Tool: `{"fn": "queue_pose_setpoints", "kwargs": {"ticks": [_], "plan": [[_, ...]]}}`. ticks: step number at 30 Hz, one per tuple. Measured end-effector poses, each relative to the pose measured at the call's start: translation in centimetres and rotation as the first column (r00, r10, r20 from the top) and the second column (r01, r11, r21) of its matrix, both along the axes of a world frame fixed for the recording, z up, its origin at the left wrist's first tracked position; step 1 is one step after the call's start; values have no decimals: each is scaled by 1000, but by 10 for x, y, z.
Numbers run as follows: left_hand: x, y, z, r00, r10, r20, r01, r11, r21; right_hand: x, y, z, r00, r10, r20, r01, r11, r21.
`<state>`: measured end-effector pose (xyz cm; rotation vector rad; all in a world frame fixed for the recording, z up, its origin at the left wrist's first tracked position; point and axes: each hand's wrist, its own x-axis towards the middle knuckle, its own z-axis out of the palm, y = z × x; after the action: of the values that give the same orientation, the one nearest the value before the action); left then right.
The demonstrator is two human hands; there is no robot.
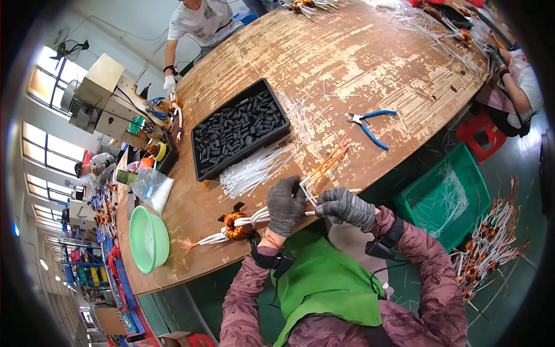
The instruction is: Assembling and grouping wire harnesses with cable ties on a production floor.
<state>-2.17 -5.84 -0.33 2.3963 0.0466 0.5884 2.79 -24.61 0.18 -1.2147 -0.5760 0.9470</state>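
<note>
A copper-wound ring coil (238,226) lies near the table's front edge, with white-sleeved leads (261,216) running from it toward my hands. My left hand (285,206), in a grey glove, is closed round these leads. Just right of it, my right hand (347,208), gloved in grey too, pinches a white-sleeved lead (310,198) between thumb and fingers. A thin white strand bends up between the two hands. Orange wire ends (330,163) stick out beyond the hands over the table. The fingertips partly hide what they grip.
Beyond my hands stand a black tray (245,163) of short black tubes, loose white sleeves (254,174) and blue-handled cutters (374,138). A light-green basin (163,240) sits left. To the right are a green bin (416,189) and piled coils (491,248). Other people work across and right.
</note>
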Motion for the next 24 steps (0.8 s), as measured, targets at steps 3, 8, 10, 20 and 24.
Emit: {"fn": "queue_pose_setpoints", "kwargs": {"ticks": [3,8,10,20,24], "plan": [[-1,0,0,1000,-3,-22,5,997,72,-1,-2,9,998,-10,-55,11,1000,1],[-1,1,0,991,-77,113,58,985,163,-4,-1,12,997,-27,-76,28,1000,13],[0,2,0,986,-95,136,68,980,189,-4,-2,8,990,50,-133,-51,999,-7],[4,0,-3,1000,0,14,-1,995,97,-15,13,8,998,-61,24,62,997,-52],[0,4,14,985,-13,-174,-17,985,-171,-8,-3,21,995,-24,-99,15,995,-95]]}}
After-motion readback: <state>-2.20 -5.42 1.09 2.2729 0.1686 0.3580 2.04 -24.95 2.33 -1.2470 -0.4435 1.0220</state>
